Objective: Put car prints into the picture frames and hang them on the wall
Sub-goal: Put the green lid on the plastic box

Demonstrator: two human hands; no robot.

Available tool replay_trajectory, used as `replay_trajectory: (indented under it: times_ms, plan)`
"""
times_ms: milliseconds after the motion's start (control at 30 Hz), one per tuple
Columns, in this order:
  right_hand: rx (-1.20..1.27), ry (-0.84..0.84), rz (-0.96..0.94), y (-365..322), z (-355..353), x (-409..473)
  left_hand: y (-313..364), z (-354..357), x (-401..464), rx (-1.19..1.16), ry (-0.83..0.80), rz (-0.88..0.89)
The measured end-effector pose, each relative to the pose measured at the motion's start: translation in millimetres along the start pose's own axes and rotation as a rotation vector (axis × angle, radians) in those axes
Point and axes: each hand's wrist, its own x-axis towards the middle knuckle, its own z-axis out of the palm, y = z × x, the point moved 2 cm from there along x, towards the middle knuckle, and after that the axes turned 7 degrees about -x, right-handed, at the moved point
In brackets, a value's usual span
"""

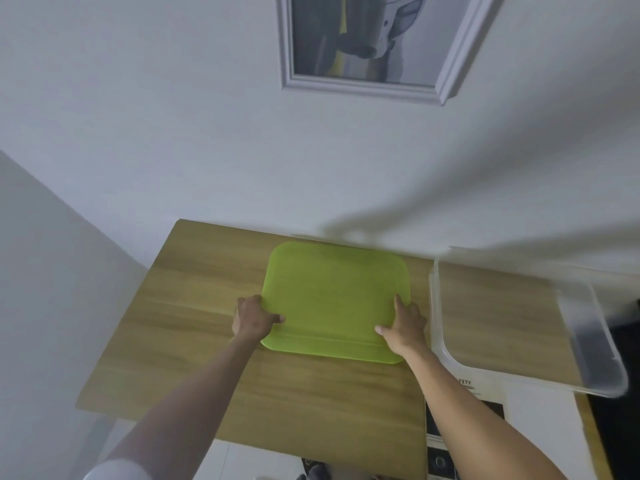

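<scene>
Both hands grip the green lid (334,299) flat on the wooden desk (194,306): left hand (254,317) closed on its left edge, right hand (403,323) on the right edge w/ fingers spread. Risk: smooth, flexible plastic w/ rounded corners could slip or bow if lifted unevenly & knock the clear bin (519,327) just beside it. One framed car print (367,39) hangs on the wall; no loose prints visible.

Green lid (332,299) on wooden table (194,327), beside clear bin (446,348).
</scene>
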Motion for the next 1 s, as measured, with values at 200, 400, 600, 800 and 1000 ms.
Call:
replay_trajectory:
  times_ms: [200,400,600,800,1000]
  plan:
    - [-0.095,0.048,-0.048,-1,1,-8,-1,3,-3,0.011,0.025,0.025]
    - [-0.086,0.163,-0.242,15,-8,-29,6,16,-40,0.006,0.25,0.216]
    - [-0.07,0.291,-0.569,53,-30,-60,32,66,-98,-0.031,0.167,0.344]
    - [0.008,0.379,-0.758,137,-63,-92,50,150,-176,0.018,0.028,0.349]
    - [0.006,0.396,-0.518,249,-81,-112,54,234,-245,0.081,-0.082,0.201]
